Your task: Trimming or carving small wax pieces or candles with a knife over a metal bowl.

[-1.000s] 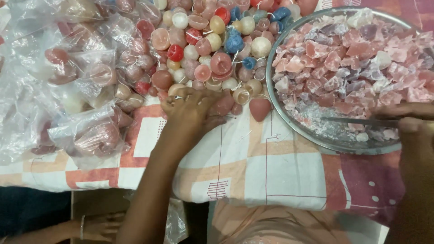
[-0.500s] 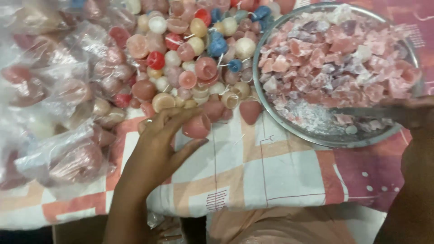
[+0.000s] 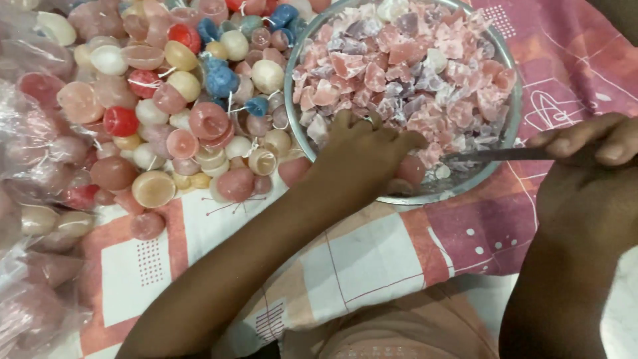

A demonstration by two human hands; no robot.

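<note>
**Pink candle held at the bowl's rim**

The left hand (image 3: 362,156) is curled around a small pink candle (image 3: 410,169), a dome-shaped piece of wax. The fingers close over it from above, and only its lower end shows under the fingertips, at the near rim of the metal bowl (image 3: 508,126). The right hand (image 3: 588,169) is closed on a thin metal tool (image 3: 495,154), perhaps a knife, though the view does not show the blade well. Its tip points to the candle and lies just beside it, over the rim.

I judge the candle to be light and stiff, with a smooth and a little slippery surface. Wax of this kind is brittle, so hard pressure or a fall can chip it. The best hold seems to be around the round sides, with the flat face left free.

The bowl is full of broken wax chips (image 3: 405,66), pink and pale purple. To the left, a heap of whole candles (image 3: 193,113) in pink, red, cream and blue lies on the checked cloth (image 3: 372,259), and clear bags (image 3: 33,179) with more candles are at the far left.
</note>
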